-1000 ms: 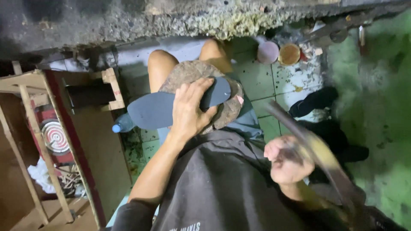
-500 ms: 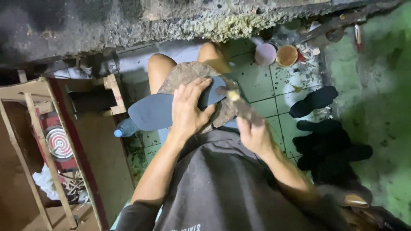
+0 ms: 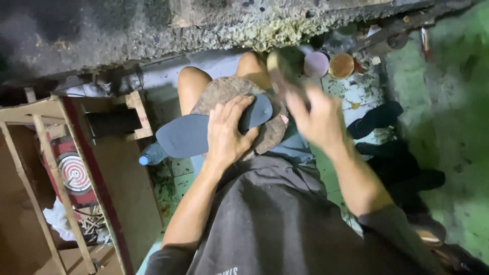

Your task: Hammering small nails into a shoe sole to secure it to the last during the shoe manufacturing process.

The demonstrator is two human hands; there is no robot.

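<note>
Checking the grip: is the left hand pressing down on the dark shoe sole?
Yes, the left hand lies flat across the dark shoe sole, on the stone over the knees.

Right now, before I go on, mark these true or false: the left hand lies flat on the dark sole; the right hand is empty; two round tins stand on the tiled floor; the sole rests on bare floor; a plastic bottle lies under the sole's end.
1. The left hand presses flat on the dark sole. True.
2. The right hand is empty. False: it grips a blurred brush-like tool, raised above the sole.
3. Two round tins stand on the tiled floor. True.
4. The sole rests on bare floor. False: it lies on a brown pad on the person's lap.
5. A plastic bottle with a blue cap lies below the sole's end. True.
</note>
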